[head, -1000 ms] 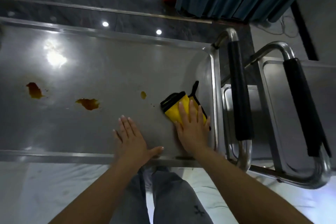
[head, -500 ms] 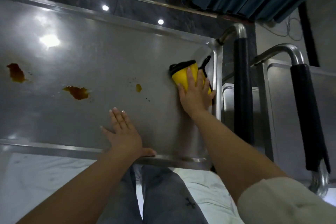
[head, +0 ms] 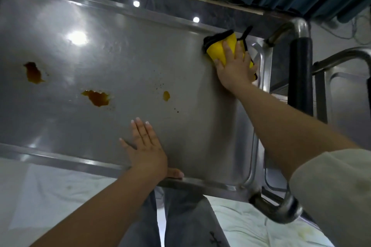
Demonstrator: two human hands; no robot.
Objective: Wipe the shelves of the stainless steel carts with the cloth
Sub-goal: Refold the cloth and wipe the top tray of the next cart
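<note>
Head view: cloth at the shelf's far right corner, stains off to its left.

The right hand (head: 235, 66) presses flat, fingers straight, on the folded yellow cloth with black trim (head: 218, 49) in the far right corner of the stainless steel cart's top shelf (head: 124, 62). The left hand (head: 146, 150) rests spread near the front rim. The brown stains (head: 97, 98) lie well left of the cloth, in a row along the shelf's length; the right hand is likely to sweep leftward.
</note>
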